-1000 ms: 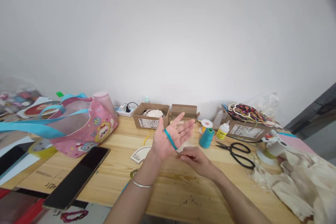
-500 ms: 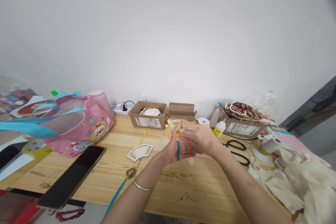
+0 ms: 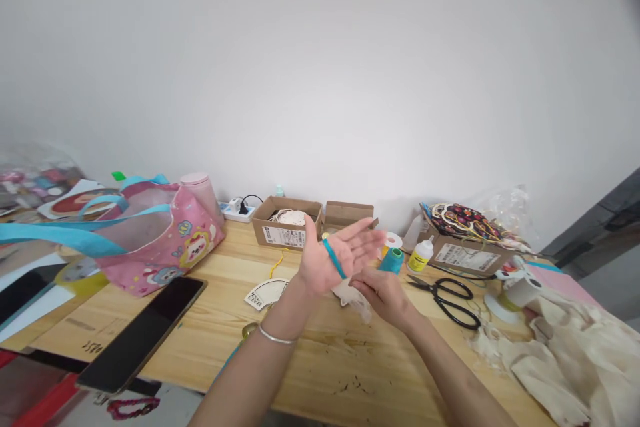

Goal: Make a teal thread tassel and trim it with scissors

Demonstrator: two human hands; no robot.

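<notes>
My left hand (image 3: 336,256) is raised palm up above the wooden table (image 3: 320,353), fingers stretched out, with a teal cord (image 3: 333,259) wound across the palm. The cord's other end hangs down past my wrist toward a small brass bell (image 3: 249,330) on the table. A silver bangle sits on that wrist. Just below and to the right, my right hand (image 3: 383,292) is closed in a pinch at the cord's end, over a small clear plastic bag (image 3: 353,295). A teal thread spool (image 3: 391,260) stands right behind both hands.
A pink tote bag (image 3: 165,240) and a black tablet (image 3: 143,333) lie at left. A white fan-shaped piece (image 3: 267,293), two open cardboard boxes (image 3: 287,227), a glue bottle (image 3: 421,254), black scissors (image 3: 450,293) and cream cloth (image 3: 575,353) fill the back and right.
Half a second ago my right hand was over the left hand's fingers. It has swung down below the palm, and the left hand has turned palm up with fingers spread.
</notes>
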